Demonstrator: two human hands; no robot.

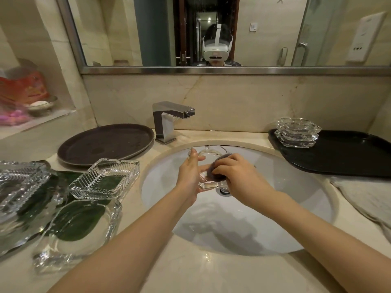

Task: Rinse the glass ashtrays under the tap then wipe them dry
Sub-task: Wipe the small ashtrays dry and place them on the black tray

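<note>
Nearest on the left of the counter [190, 271], a round glass ashtray [78, 227] lies beside a square ashtray [105, 178], with more glassware [21, 182] at the far left edge, blurred there. Over the white sink [285, 218], the left hand [190, 172] grips the edge of a clear ashtray [208, 182] held tilted on its side above the drain. The right hand [237, 176] curls its fingers round a dark scrubbing pad [213, 168], or perhaps a cloth, pressed against the glass. A pale towel [368, 199] lies on the counter to the right. Farther back, a dark round tray [105, 142] sits left of the square chrome tap [167, 119], from which no water is visibly running. A black tray [338, 157] on the right carries a stack of ashtrays [298, 132] at its back corner. A mirror [127, 28] runs along the wall behind.
</note>
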